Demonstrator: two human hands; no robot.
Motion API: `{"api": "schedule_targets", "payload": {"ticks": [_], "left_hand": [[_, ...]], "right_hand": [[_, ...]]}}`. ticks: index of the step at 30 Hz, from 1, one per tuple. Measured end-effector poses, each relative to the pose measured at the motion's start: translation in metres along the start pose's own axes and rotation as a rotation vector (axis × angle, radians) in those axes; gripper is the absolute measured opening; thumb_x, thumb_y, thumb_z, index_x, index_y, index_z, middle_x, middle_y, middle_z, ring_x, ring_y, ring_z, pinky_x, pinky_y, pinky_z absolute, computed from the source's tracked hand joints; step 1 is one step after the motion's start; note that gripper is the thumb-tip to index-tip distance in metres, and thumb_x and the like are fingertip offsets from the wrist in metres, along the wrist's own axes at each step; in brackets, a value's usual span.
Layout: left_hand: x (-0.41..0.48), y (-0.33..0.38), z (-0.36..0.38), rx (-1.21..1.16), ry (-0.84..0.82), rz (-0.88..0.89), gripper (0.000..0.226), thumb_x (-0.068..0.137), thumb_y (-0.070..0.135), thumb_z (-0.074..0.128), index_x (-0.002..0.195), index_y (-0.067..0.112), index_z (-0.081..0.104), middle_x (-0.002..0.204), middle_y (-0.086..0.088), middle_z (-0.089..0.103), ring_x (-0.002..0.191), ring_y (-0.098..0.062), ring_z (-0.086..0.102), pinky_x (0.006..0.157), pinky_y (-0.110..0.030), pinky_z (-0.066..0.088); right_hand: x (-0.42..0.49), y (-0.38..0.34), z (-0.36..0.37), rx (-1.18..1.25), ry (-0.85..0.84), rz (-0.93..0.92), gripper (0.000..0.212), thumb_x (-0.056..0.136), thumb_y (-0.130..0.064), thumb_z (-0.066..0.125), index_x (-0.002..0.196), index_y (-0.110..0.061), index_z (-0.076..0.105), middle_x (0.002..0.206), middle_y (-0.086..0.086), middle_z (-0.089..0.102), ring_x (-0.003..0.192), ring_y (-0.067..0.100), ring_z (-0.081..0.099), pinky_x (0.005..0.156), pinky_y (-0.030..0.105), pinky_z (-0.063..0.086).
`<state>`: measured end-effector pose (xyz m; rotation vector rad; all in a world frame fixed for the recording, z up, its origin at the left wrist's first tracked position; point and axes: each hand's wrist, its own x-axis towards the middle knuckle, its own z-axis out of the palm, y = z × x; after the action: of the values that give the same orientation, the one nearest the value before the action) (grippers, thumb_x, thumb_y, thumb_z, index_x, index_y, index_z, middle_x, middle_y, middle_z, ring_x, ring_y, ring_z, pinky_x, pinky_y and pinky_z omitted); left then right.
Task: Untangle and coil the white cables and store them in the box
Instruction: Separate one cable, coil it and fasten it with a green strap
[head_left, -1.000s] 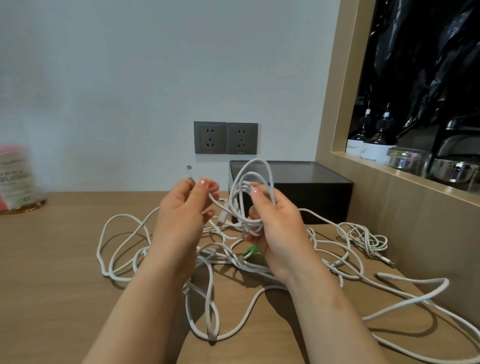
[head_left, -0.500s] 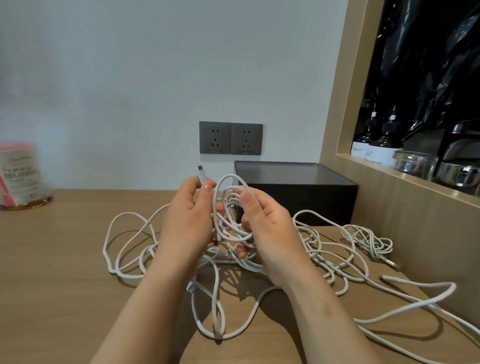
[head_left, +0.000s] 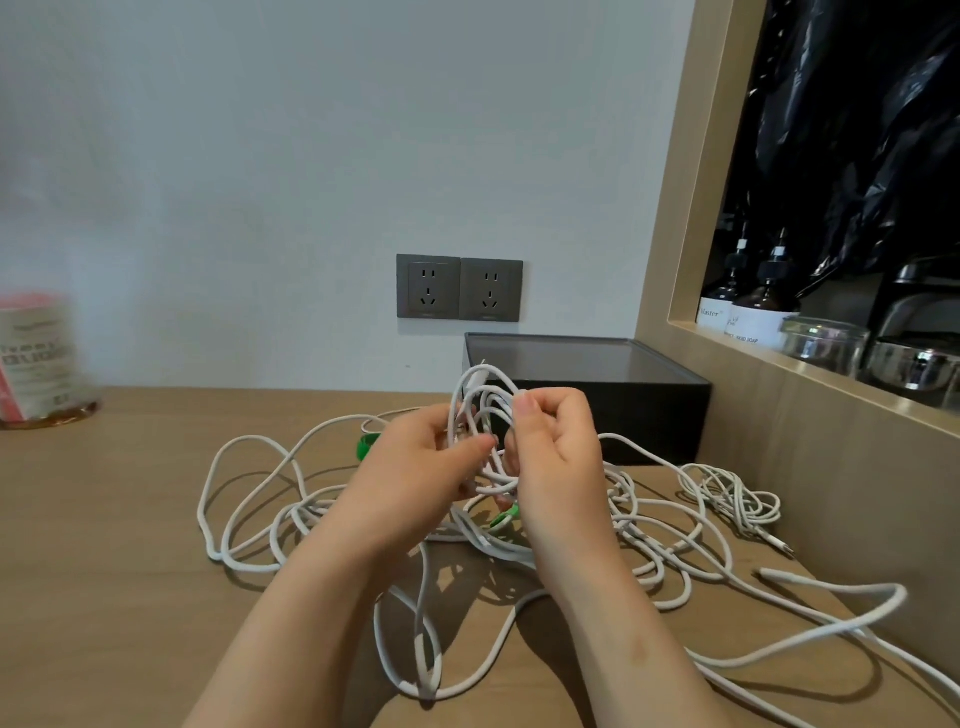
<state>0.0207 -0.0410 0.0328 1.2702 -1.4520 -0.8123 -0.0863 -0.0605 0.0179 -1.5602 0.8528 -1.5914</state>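
A small coil of white cable (head_left: 483, 410) is held up above the wooden table, in front of the black box (head_left: 597, 384). My right hand (head_left: 558, 457) grips the coil's right side with thumb on top. My left hand (head_left: 415, 478) pinches a strand of the same coil from the left. Below and around both hands a tangle of white cables (head_left: 270, 499) sprawls over the table. Another small bundle of thin white cable (head_left: 732, 493) lies right of the tangle. Green ties (head_left: 368, 446) show among the cables.
Two grey wall sockets (head_left: 460, 287) sit above the box. A wooden shelf frame (head_left: 779, 384) on the right holds bottles and glass jars. A blurred red and white container (head_left: 36, 358) stands at the far left of the table (head_left: 104, 571).
My left hand has moved right and lowered, closing in on the coil; the cable plug it held up is no longer sticking out. The coil looks tighter.
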Motion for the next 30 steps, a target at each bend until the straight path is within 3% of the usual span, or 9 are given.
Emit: {"api": "schedule_targets", "payload": {"ticks": [3,10,14,18,22,27,30], "left_hand": [[0.0,-0.001,0.002,0.038,0.038,-0.002,0.018,0.094,0.018,0.054,0.107,0.022,0.065,0.085,-0.004,0.068,0.074,-0.014,0.061,0.073,-0.032,0.052],[0.002,-0.004,0.008,0.192,0.196,-0.002,0.01,0.096,0.012,0.041,0.098,0.018,0.048,0.08,-0.004,0.057,0.066,-0.014,0.052,0.06,-0.028,0.044],[-0.002,-0.001,0.005,0.392,0.055,0.1,0.015,0.097,0.013,0.039,0.102,0.024,0.047,0.081,0.003,0.056,0.065,-0.008,0.051,0.052,-0.012,0.04],[-0.002,0.001,0.001,0.504,0.007,0.145,0.02,0.097,0.014,0.04,0.108,0.028,0.05,0.085,0.011,0.056,0.072,-0.004,0.052,0.057,-0.013,0.039],[-0.002,0.003,0.0,0.428,0.033,0.146,0.021,0.098,0.015,0.041,0.105,0.032,0.051,0.079,0.015,0.056,0.064,0.0,0.05,0.052,-0.008,0.038],[0.0,0.002,0.005,0.318,0.158,0.109,0.014,0.099,0.019,0.041,0.1,0.031,0.05,0.076,0.01,0.057,0.067,-0.005,0.053,0.06,-0.022,0.044],[0.001,0.002,0.004,0.245,0.212,0.078,0.013,0.099,0.021,0.043,0.103,0.029,0.052,0.078,0.012,0.056,0.072,-0.007,0.055,0.071,-0.033,0.051]], "right_hand": [[-0.001,0.001,0.001,-0.017,-0.035,0.002,0.011,0.098,-0.028,0.041,0.091,-0.025,0.049,0.069,-0.011,0.051,0.055,-0.008,0.051,0.051,0.009,0.04],[0.003,-0.001,-0.001,-0.062,-0.116,0.029,0.01,0.097,-0.029,0.044,0.091,-0.028,0.053,0.079,-0.009,0.054,0.06,-0.009,0.051,0.054,0.007,0.043],[0.008,-0.005,-0.009,0.06,-0.076,0.081,0.022,0.098,-0.028,0.042,0.096,-0.047,0.053,0.093,-0.015,0.06,0.082,-0.001,0.062,0.069,0.016,0.052],[0.009,-0.007,-0.018,-0.027,-0.103,0.061,0.022,0.094,-0.02,0.052,0.094,-0.039,0.063,0.084,-0.013,0.068,0.076,-0.002,0.065,0.059,0.011,0.05],[0.01,-0.005,-0.021,-0.141,0.033,-0.033,0.019,0.09,-0.018,0.059,0.087,-0.036,0.063,0.079,-0.013,0.067,0.078,-0.004,0.063,0.063,0.01,0.051],[0.006,-0.003,-0.011,-0.176,0.184,-0.171,0.021,0.088,-0.017,0.061,0.084,-0.037,0.059,0.078,-0.021,0.061,0.081,-0.011,0.058,0.064,0.003,0.046],[0.004,-0.002,-0.008,-0.147,0.239,-0.2,0.021,0.087,-0.016,0.063,0.084,-0.036,0.06,0.079,-0.015,0.064,0.079,-0.004,0.061,0.067,0.008,0.049]]}}
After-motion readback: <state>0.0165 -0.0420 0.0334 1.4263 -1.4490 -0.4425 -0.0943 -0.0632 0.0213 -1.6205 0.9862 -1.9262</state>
